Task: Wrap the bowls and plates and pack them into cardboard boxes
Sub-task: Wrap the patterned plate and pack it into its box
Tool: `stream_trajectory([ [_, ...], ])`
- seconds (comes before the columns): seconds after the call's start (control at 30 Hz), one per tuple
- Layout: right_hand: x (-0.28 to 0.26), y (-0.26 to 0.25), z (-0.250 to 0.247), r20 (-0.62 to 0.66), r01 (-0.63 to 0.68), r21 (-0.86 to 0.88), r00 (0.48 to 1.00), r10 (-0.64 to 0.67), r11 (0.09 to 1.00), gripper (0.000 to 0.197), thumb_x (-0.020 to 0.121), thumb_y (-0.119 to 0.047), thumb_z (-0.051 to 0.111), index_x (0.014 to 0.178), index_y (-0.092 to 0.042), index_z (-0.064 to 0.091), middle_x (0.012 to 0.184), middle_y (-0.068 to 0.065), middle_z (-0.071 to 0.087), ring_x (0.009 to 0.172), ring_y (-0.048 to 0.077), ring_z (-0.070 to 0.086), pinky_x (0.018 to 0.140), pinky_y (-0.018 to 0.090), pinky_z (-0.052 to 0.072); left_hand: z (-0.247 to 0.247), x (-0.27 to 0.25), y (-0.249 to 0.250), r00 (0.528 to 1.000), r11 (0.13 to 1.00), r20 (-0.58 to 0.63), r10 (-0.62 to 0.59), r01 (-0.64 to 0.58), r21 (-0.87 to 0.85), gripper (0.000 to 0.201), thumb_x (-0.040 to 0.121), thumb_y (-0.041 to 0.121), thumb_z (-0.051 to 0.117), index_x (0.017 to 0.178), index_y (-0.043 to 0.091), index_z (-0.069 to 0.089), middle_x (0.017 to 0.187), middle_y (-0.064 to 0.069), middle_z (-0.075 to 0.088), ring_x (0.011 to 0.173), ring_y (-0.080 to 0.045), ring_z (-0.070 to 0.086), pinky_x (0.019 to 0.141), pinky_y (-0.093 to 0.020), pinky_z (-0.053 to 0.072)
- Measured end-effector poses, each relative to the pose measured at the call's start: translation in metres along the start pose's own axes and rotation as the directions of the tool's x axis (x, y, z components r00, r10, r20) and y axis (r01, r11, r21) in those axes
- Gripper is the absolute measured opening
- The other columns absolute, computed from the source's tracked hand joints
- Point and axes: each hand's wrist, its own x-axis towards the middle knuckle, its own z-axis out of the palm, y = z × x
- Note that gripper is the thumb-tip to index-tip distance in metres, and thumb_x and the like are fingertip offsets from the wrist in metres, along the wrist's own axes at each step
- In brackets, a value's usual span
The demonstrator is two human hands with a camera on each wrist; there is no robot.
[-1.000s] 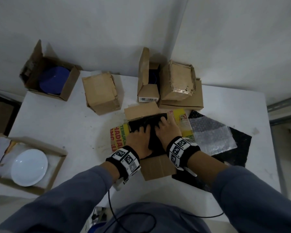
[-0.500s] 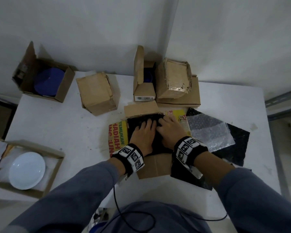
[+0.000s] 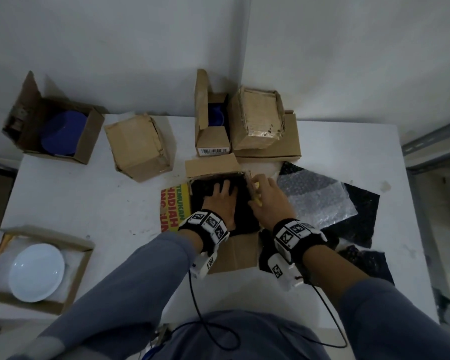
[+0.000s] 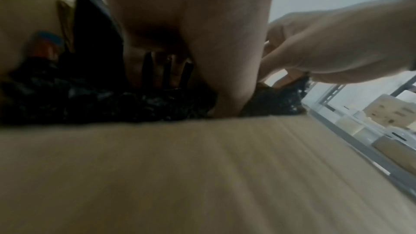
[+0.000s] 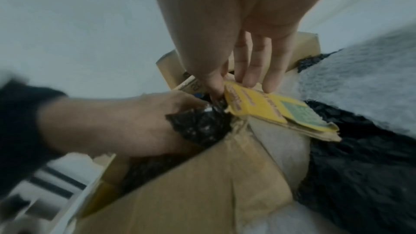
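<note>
An open cardboard box (image 3: pixel 234 253) sits at the table's middle with a bundle in black bubble wrap (image 3: pixel 205 188) inside it. My left hand (image 3: pixel 220 196) lies flat on the bundle, fingers spread, pressing it down. In the left wrist view the fingers (image 4: pixel 171 72) rest on the black wrap (image 4: pixel 90 102) behind the near flap (image 4: pixel 202 175). My right hand (image 3: pixel 257 189) is at the box's right side. The right wrist view shows its thumb and fingers (image 5: pixel 249 77) pinching the yellow printed flap (image 5: pixel 258 106), which is partly raised. What the wrap holds is hidden.
On the white table (image 3: pixel 89 198): a box with a white bowl (image 3: pixel 37 271) at near left, a box with a blue bowl (image 3: pixel 63 136) far left, a closed box (image 3: pixel 138 146), a small open box (image 3: pixel 213 141), a taped box (image 3: pixel 257 118). Clear bubble wrap (image 3: pixel 312 201) lies on black sheets (image 3: pixel 359 203) at right.
My right hand has left the top of the black bundle, moved right, and taken hold of the yellow flap. The left hand stays pressed on the bundle.
</note>
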Motion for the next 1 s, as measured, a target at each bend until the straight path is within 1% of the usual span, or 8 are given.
stream_trajectory([
  [0.07,0.000,0.005,0.001,-0.022,-0.042,0.048,0.999,0.043,0.998,0.038,0.081,-0.018,0.074,0.111,-0.015,0.051,0.108,0.009,0.055,0.095,0.032,0.058,0.078,0.042,0.051,0.001,-0.005,-0.001,0.980,0.997,-0.200,0.003,-0.019,-0.074,0.066,0.080,0.038,0.066,0.137,0.016,0.043,0.134,-0.009,0.040,0.119,-0.032,0.046,0.077,-0.041,0.050],
  [0.13,-0.001,0.009,0.002,-0.020,-0.068,0.112,0.997,0.071,0.991,0.035,0.080,-0.022,0.077,0.108,-0.018,0.056,0.100,0.005,0.058,0.088,0.026,0.059,0.078,0.040,0.053,0.002,-0.004,-0.001,0.944,0.995,-0.331,0.002,-0.034,-0.092,0.059,0.083,0.043,0.061,0.134,0.017,0.048,0.127,-0.006,0.048,0.115,-0.027,0.051,0.077,-0.038,0.049],
  [0.2,0.000,0.013,0.003,0.001,-0.080,0.156,0.997,0.081,0.984,0.034,0.081,-0.022,0.077,0.108,-0.020,0.058,0.094,0.001,0.058,0.082,0.022,0.059,0.077,0.037,0.053,0.004,0.000,0.005,0.957,0.993,-0.290,-0.004,-0.029,-0.111,0.074,0.082,0.050,0.064,0.142,0.015,0.039,0.134,-0.005,0.045,0.120,-0.027,0.047,0.081,-0.041,0.050],
  [0.3,0.002,0.018,0.001,0.034,-0.097,0.184,0.995,0.092,0.978,0.035,0.081,-0.021,0.077,0.110,-0.020,0.057,0.092,0.000,0.058,0.081,0.022,0.059,0.076,0.034,0.051,0.012,0.005,0.015,0.987,0.995,-0.160,-0.028,0.012,-0.100,0.095,0.079,0.052,0.068,0.151,0.012,0.020,0.144,-0.008,0.029,0.129,-0.032,0.033,0.086,-0.050,0.051],
  [0.4,0.003,0.021,0.000,0.077,-0.090,0.209,0.994,0.075,0.974,0.035,0.083,-0.020,0.075,0.112,-0.019,0.057,0.093,0.000,0.057,0.080,0.020,0.058,0.074,0.029,0.047,0.019,0.010,0.018,0.992,0.997,-0.109,-0.070,0.067,-0.034,0.104,0.078,0.053,0.069,0.153,0.015,0.008,0.146,-0.008,0.013,0.134,-0.033,0.021,0.090,-0.058,0.048],
  [0.63,0.003,0.019,0.006,0.087,-0.087,0.241,0.994,0.068,0.967,0.036,0.084,-0.015,0.072,0.116,-0.017,0.055,0.100,0.002,0.056,0.085,0.022,0.059,0.076,0.032,0.048,0.026,0.024,0.020,0.982,0.989,-0.124,-0.141,0.144,0.016,0.080,0.089,0.040,0.059,0.151,0.017,0.015,0.146,-0.007,0.010,0.133,-0.034,0.018,0.084,-0.055,0.050],
  [0.77,0.001,0.019,0.010,0.070,-0.081,0.235,0.995,0.066,0.969,0.036,0.085,-0.017,0.070,0.117,-0.020,0.053,0.101,0.001,0.055,0.084,0.022,0.059,0.077,0.035,0.050,0.028,0.027,0.023,0.982,0.985,-0.117,-0.148,0.156,0.069,0.083,0.090,0.039,0.058,0.153,0.016,0.009,0.148,-0.008,0.008,0.135,-0.035,0.017,0.085,-0.056,0.048],
  [1.0,-0.002,0.016,0.010,0.070,-0.069,0.199,0.996,0.056,0.978,0.037,0.087,-0.018,0.066,0.120,-0.019,0.049,0.109,0.007,0.053,0.091,0.031,0.059,0.080,0.045,0.051,0.026,0.022,0.024,0.981,0.988,-0.134,-0.141,0.148,0.039,0.083,0.085,0.049,0.060,0.149,0.016,0.019,0.141,-0.013,0.017,0.127,-0.033,0.025,0.086,-0.057,0.048],
])
